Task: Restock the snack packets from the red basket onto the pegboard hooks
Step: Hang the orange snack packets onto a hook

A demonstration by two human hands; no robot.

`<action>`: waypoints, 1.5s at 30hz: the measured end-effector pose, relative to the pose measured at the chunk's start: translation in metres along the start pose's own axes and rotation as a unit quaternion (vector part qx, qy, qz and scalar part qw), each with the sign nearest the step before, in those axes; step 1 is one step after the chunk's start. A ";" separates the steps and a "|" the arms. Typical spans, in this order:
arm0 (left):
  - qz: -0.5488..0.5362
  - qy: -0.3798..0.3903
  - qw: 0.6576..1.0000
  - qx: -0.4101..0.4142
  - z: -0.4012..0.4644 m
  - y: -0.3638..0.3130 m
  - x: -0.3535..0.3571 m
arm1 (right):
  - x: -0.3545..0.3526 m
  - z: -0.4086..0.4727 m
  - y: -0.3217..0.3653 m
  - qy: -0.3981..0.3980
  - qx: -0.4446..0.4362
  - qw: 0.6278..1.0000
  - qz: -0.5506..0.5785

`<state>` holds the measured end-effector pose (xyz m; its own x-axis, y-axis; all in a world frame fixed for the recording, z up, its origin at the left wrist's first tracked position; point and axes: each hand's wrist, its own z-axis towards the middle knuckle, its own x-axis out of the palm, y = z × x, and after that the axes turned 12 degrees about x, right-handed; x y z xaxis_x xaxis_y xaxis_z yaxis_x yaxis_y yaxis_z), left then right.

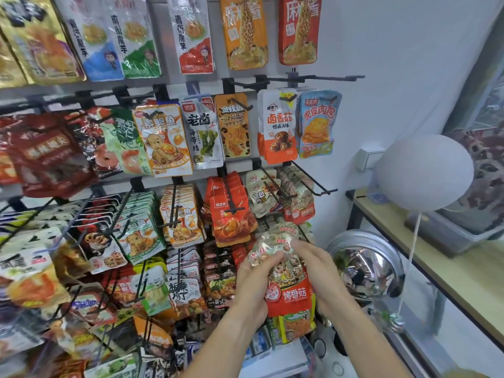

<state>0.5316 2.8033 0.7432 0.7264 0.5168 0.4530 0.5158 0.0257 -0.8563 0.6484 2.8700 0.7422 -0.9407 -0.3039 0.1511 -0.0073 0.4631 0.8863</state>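
Observation:
Both my hands hold a small bunch of mushroom snack packets (283, 271) with clear tops and red bottoms, low on the right side of the pegboard. My left hand (253, 276) grips the bunch from the left, thumb across the top. My right hand (316, 266) pinches the upper right edge. Just above the bunch hang matching packets (297, 203) on a black hook (313, 181). The red basket is not in view.
The pegboard is crowded with hanging snack packets on black hooks (174, 208) that jut toward me. An empty hook (321, 77) sticks out at upper right. To the right stand a white balloon (422, 173), a shiny metal dome (365, 266) and a wooden counter (436, 252).

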 end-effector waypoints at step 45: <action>-0.006 -0.008 0.999 0.051 -0.001 -0.007 0.017 | -0.023 0.111 0.078 -0.305 -0.049 0.944 -0.111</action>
<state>0.5412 2.8109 0.7570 0.7123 0.5299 0.4603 0.4752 0.1185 -0.8718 0.6320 3.0054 0.7587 -0.9400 0.1663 -0.2977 -0.2245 0.3554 0.9073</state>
